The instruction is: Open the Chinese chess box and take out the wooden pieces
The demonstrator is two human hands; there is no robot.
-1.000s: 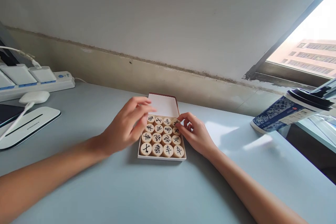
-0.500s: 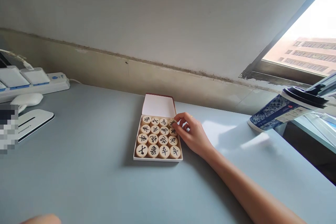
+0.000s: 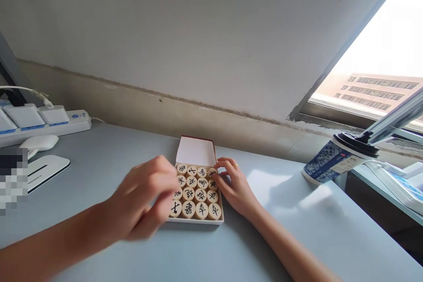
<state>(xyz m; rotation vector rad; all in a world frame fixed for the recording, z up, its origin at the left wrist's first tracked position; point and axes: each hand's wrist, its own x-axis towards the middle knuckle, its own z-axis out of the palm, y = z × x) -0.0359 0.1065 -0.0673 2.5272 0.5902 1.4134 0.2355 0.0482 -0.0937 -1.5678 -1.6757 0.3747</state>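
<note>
A shallow white box [image 3: 207, 222] stands with its lid [image 3: 195, 151] raised at the back. In it sit several rows of round wooden Chinese chess pieces [image 3: 188, 209], their black characters facing up. My right hand [image 3: 235, 185] curls its fingers around the box's far right corner, the thumb over the pieces at that edge. My left hand [image 3: 145, 198] hovers over the box's left edge, slightly blurred. Its fingers are bent, with a gap to the thumb and nothing visible in them. The left hand hides part of the left column of pieces.
On the grey table [image 3: 99, 167], a blue and white paper cup [image 3: 333, 163] with a black lid leans at the right edge. A power strip [image 3: 77, 121] with plugged-in chargers, a white mouse [image 3: 39, 142] and a white flat device [image 3: 49, 169] lie at left. Behind runs a wall [image 3: 185, 53].
My left hand has come up from the lower left edge to the box's left side. My right hand stays at the box's right edge. The view has tilted up slightly.
</note>
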